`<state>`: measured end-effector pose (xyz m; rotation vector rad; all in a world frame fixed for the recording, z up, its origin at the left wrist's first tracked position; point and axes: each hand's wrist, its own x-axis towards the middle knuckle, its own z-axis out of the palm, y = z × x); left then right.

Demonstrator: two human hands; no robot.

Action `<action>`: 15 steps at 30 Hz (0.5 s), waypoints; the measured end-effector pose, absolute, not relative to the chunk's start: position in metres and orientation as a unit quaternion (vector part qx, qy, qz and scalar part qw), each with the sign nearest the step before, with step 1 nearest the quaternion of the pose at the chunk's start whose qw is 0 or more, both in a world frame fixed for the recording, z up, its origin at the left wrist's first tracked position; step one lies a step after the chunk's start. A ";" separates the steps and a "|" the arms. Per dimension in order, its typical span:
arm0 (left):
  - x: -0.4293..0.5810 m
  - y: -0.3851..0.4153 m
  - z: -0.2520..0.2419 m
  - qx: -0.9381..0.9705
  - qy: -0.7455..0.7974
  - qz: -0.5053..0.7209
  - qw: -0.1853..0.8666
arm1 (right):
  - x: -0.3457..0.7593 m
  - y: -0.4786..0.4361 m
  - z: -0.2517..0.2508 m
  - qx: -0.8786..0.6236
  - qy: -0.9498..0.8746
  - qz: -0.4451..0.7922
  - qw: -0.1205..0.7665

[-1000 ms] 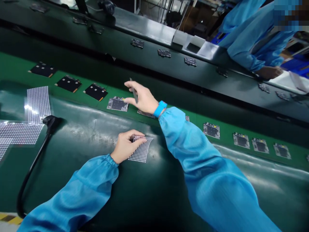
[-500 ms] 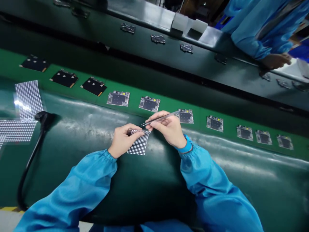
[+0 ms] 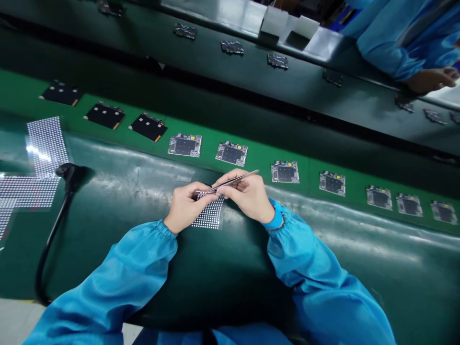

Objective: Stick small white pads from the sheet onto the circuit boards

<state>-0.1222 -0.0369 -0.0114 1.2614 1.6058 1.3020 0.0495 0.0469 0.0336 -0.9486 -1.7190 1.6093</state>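
My left hand (image 3: 186,207) is curled on a small sheet of white dots (image 3: 209,215), pinning its upper edge to the dark green mat (image 3: 143,191). My right hand (image 3: 247,194) pinches metal tweezers (image 3: 230,181), whose tips point left onto the sheet's top edge beside my left fingers. Both arms wear blue sleeves; a blue band sits on my right wrist. Just beyond my hands a row of small circuit boards (image 3: 232,153) lies on a green belt (image 3: 251,158).
Three boards with black covers (image 3: 148,127) lie at the belt's left end. Larger dotted sheets (image 3: 32,177) and a black hose with a nozzle (image 3: 68,172) lie at the left. Another person's blue sleeve and hand (image 3: 429,79) rest on the far bench, past a second belt with parts (image 3: 232,47).
My right hand pulled back from the boards on the belt to the dotted sheet, bringing the tweezers' tips down beside my left fingers. My left hand stayed on the sheet.
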 end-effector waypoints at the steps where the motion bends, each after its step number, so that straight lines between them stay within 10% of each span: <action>1: -0.122 -0.037 -0.011 0.487 0.620 0.505 0.352 | 0.049 0.047 0.034 -0.357 -0.646 0.606 0.297; 15: -0.125 -0.038 -0.011 0.499 0.629 0.484 0.349 | 0.060 0.102 0.026 -0.400 -0.588 0.565 0.418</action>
